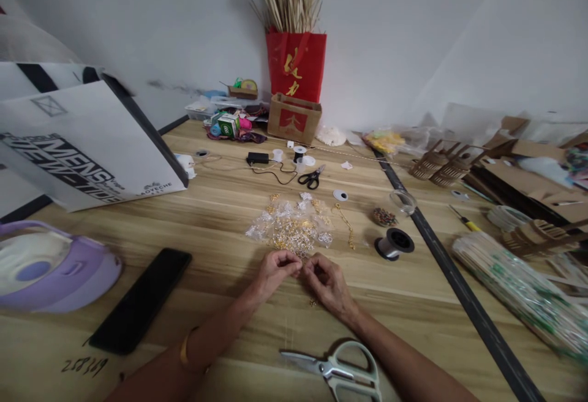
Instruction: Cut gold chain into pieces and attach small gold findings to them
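My left hand (274,272) and my right hand (325,280) meet fingertip to fingertip on the wooden table (220,218), both pinched on something tiny that I cannot make out. Just beyond them lies a heap of small gold parts in clear bags (290,225). A short gold chain (347,225) lies to the right of the heap. A few gold bits (313,302) rest on the wood under my right hand. A spool of clear thread (394,244) stands to the right.
White-handled scissors (337,370) lie near the front edge, a black phone (142,299) and a purple container (50,267) to the left. Black scissors (312,176), a red bag of dried stalks (295,64), a white shopping bag (87,144) and cardboard pieces (528,175) stand farther back.
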The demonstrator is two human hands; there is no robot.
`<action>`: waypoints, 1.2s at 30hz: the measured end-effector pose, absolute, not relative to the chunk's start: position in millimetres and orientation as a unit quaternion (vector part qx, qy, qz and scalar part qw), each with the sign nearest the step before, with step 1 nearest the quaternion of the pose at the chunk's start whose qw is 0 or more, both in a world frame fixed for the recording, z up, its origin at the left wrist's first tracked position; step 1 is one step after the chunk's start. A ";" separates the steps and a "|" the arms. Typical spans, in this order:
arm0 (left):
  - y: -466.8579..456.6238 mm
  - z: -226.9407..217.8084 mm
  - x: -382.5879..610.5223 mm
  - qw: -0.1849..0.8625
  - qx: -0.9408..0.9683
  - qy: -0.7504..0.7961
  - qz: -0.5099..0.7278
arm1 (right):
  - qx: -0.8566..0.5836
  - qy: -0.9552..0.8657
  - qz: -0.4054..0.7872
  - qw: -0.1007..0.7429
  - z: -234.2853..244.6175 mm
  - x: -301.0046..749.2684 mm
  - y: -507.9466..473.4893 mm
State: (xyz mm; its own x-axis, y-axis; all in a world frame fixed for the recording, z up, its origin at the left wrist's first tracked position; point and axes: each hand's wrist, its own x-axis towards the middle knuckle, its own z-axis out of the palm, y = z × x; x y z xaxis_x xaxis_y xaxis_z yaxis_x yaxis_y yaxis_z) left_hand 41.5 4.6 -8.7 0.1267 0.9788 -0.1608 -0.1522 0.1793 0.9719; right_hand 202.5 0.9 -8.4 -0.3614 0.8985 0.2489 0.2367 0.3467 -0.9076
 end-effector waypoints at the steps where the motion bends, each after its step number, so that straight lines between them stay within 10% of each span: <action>1: 4.6 -8.7 41.4 0.607 0.441 0.469 0.466 | -0.398 -0.714 0.414 0.400 -8.7 202.6 0.9; 36: 1.0 -0.3 41.4 0.537 0.513 0.497 0.450 | -0.409 -0.695 0.429 0.408 -5.5 202.7 2.0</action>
State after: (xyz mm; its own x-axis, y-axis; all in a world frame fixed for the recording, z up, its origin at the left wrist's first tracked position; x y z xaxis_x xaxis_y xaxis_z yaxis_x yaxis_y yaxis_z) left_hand 41.4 1.0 -0.3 0.1015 0.9922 -0.0722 0.0268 0.0698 0.9972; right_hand 202.7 2.0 -5.5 -0.3322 0.9179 0.2170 0.2177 0.2984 -0.9293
